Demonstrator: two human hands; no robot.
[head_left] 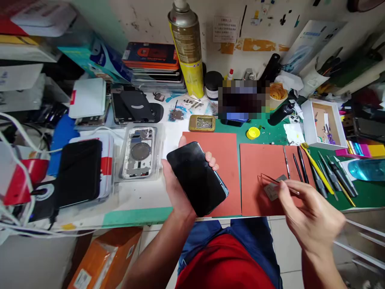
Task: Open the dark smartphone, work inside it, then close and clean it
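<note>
My left hand is wrapped around a black smartphone, thumb at its left edge and fingertips curling over the right. Its dark glass faces up, and a strip along the lower right edge looks bare. Between thumb and fingers, my right hand pinches thin metal tweezers, their tips pointing left and slightly apart. Beneath the tweezers a small grey metal plate lies on the right red mat. The phone is held over the left red mat.
Tweezers, a yellow brush and slim tools lie at right, near a white tray. At left are an opened phone housing in a clear case and another black phone. A tall spray can and small tin stand behind.
</note>
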